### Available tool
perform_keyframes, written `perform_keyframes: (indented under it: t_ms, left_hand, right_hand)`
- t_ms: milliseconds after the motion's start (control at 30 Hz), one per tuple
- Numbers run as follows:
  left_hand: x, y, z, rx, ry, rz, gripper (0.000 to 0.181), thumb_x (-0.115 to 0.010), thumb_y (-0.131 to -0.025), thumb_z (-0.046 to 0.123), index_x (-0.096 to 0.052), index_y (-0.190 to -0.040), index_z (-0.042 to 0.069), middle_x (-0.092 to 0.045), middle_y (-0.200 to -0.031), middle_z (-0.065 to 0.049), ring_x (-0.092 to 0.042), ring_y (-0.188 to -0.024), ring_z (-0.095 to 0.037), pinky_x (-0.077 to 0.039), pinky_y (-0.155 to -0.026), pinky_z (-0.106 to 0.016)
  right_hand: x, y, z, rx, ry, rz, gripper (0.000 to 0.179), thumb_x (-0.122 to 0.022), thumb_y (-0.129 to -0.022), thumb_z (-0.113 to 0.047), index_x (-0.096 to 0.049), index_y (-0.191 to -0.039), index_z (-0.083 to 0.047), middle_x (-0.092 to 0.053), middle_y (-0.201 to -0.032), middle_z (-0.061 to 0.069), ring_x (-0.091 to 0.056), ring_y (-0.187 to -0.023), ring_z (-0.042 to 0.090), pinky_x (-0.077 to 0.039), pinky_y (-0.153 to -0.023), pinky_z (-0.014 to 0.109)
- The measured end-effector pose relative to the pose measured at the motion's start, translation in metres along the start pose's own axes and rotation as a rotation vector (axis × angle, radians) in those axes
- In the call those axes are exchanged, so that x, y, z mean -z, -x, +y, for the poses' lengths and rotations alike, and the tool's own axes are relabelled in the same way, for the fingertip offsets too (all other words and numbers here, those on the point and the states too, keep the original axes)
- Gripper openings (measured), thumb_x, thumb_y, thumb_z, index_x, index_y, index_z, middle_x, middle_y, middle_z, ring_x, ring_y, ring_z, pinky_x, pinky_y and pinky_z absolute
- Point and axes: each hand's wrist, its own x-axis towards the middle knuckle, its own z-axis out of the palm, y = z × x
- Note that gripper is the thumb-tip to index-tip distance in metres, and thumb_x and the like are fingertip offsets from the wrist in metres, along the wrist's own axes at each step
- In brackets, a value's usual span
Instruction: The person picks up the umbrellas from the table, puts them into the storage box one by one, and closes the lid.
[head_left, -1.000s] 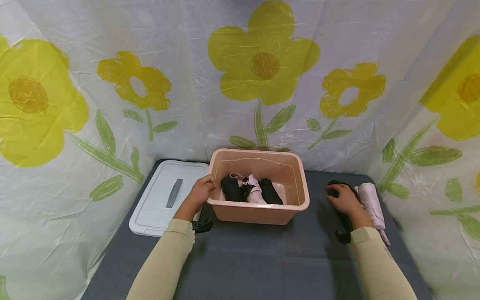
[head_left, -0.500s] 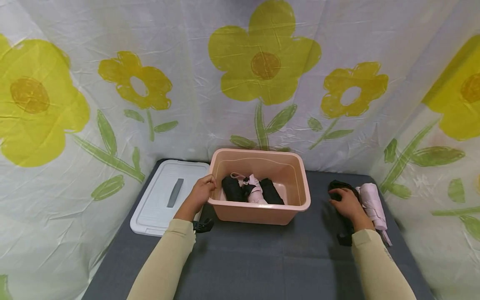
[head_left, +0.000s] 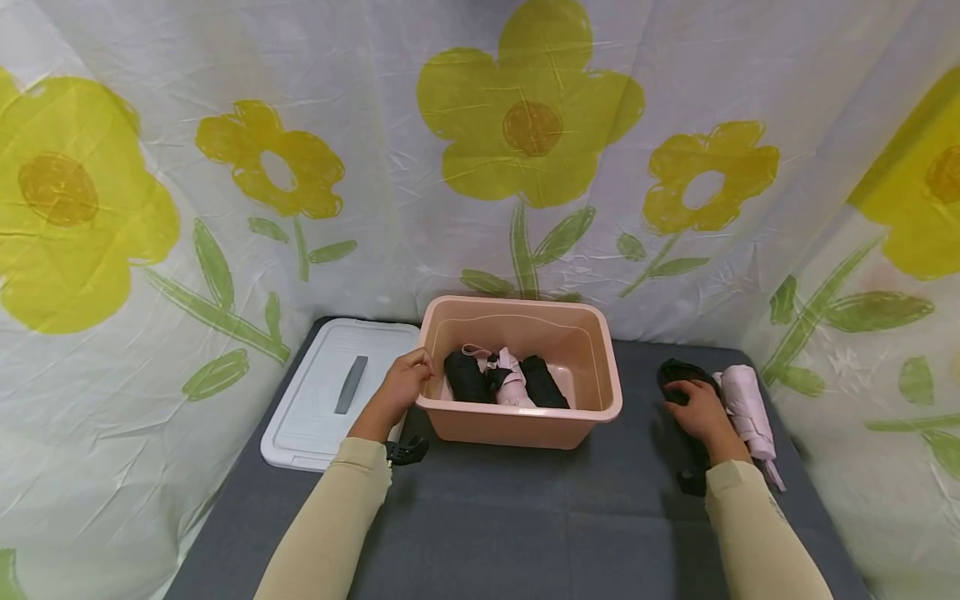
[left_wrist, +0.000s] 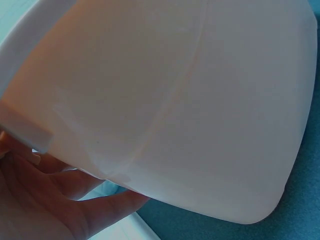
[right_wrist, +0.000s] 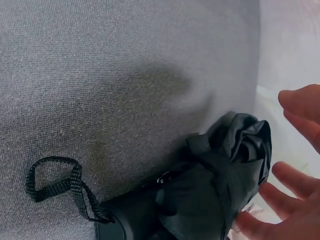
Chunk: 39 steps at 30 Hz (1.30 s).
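Note:
My left hand (head_left: 405, 385) grips the left rim of a pink plastic bin (head_left: 517, 427); in the left wrist view its fingers (left_wrist: 107, 212) bend against the bin wall (left_wrist: 210, 125). Inside the bin lie a black folded umbrella (head_left: 467, 379), a pink one (head_left: 513, 385) and another black bundle (head_left: 543, 385). Over on the right, my right hand (head_left: 701, 412) hovers at a black folding umbrella (right_wrist: 200, 195), fingers spread and loosely bent. Whether its fingertips touch the fabric is hard to tell. Beside that umbrella lies a pink folded umbrella (head_left: 745, 410).
A white lid (head_left: 311, 417) with a grey handle (head_left: 349, 385) lies left of the bin. Dark cloth covers the table (head_left: 517, 525). A flowered curtain (head_left: 375, 250) rises behind and at both sides. The black umbrella's wrist strap (right_wrist: 55, 185) loops onto the cloth.
My right hand has shifted slightly right and toward me over the black umbrella, uncovering more of its far end. The left hand has stayed at the bin rim.

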Motion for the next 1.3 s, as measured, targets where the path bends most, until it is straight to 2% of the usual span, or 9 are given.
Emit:
perform_keyframes:
  t_ms: [100, 400, 700, 800, 967, 1133, 1200, 1300]
  left_hand:
    - [0.0, -0.004, -0.008, -0.003, -0.003, 0.016, 0.016, -0.039, -0.089, -0.002, -0.054, -0.086, -0.009, -0.041, -0.07, -0.004, -0.039, -0.067, -0.021, -0.034, -0.061, -0.03]
    - [-0.003, -0.003, -0.009, -0.046, -0.01, 0.038, 0.015, -0.039, -0.088, -0.001, -0.051, -0.083, -0.007, -0.041, -0.067, -0.003, -0.041, -0.068, -0.021, -0.036, -0.064, -0.031]
    - [-0.002, -0.004, -0.007, -0.012, 0.006, 0.023, 0.016, -0.039, -0.089, -0.002, -0.053, -0.085, -0.009, -0.042, -0.069, -0.003, -0.041, -0.07, -0.022, -0.037, -0.067, -0.032]
    - [-0.001, -0.002, -0.002, -0.007, 0.011, 0.008, 0.015, -0.039, -0.089, -0.004, -0.052, -0.086, -0.012, -0.042, -0.07, -0.004, -0.039, -0.068, -0.021, -0.036, -0.065, -0.031]
    - [-0.001, 0.011, 0.018, -0.009, -0.002, 0.003, 0.014, -0.039, -0.088, -0.006, -0.05, -0.088, -0.014, -0.043, -0.071, -0.006, -0.041, -0.069, -0.021, -0.036, -0.065, -0.03]
    - [-0.001, 0.019, 0.028, -0.011, -0.011, 0.007, 0.013, -0.039, -0.088, -0.005, -0.05, -0.087, -0.012, -0.043, -0.072, -0.006, -0.042, -0.072, -0.02, -0.037, -0.067, -0.03]
    - [-0.001, 0.017, 0.027, -0.009, -0.014, 0.007, 0.013, -0.039, -0.088, -0.005, -0.049, -0.086, -0.012, -0.044, -0.073, -0.006, -0.041, -0.072, -0.021, -0.037, -0.067, -0.03]
    - [-0.001, 0.009, 0.015, 0.004, -0.007, 0.007, 0.013, -0.039, -0.088, -0.005, -0.049, -0.086, -0.012, -0.043, -0.073, -0.007, -0.041, -0.071, -0.022, -0.037, -0.066, -0.031]
  right_hand:
    - [-0.001, 0.0, 0.003, 0.008, 0.005, 0.022, 0.045, -0.055, -0.092, -0.02, -0.053, -0.13, 0.003, -0.029, -0.141, 0.042, -0.026, -0.13, 0.058, -0.028, -0.102, 0.069]
    - [-0.004, 0.003, 0.012, -0.021, 0.016, 0.034, 0.043, -0.055, -0.092, -0.019, -0.053, -0.128, 0.005, -0.032, -0.138, 0.043, -0.028, -0.129, 0.058, -0.028, -0.102, 0.068]
    - [-0.004, 0.005, 0.017, -0.065, 0.043, 0.054, 0.046, -0.054, -0.09, -0.021, -0.053, -0.128, 0.005, -0.04, -0.133, 0.043, -0.028, -0.128, 0.056, -0.031, -0.1, 0.066]
    - [-0.004, 0.005, 0.017, -0.078, 0.057, 0.059, 0.047, -0.055, -0.09, -0.022, -0.053, -0.128, 0.005, -0.047, -0.128, 0.042, -0.034, -0.123, 0.056, -0.035, -0.097, 0.064]
    - [-0.004, 0.006, 0.016, -0.096, 0.085, 0.068, 0.049, -0.055, -0.089, -0.023, -0.052, -0.128, 0.005, -0.053, -0.123, 0.039, -0.038, -0.118, 0.056, -0.037, -0.094, 0.063]
    - [-0.007, 0.006, 0.012, -0.167, 0.09, 0.026, 0.052, -0.053, -0.09, -0.028, -0.049, -0.132, 0.002, -0.044, -0.13, 0.041, -0.033, -0.12, 0.061, -0.032, -0.092, 0.069]
    - [-0.009, 0.005, 0.011, -0.203, 0.08, 0.008, 0.053, -0.053, -0.091, -0.03, -0.047, -0.134, 0.0, -0.037, -0.133, 0.043, -0.03, -0.12, 0.064, -0.029, -0.091, 0.071]
    - [-0.011, 0.005, 0.011, -0.237, 0.059, -0.006, 0.054, -0.052, -0.092, -0.032, -0.045, -0.136, -0.002, -0.029, -0.135, 0.045, -0.025, -0.12, 0.066, -0.028, -0.09, 0.073]
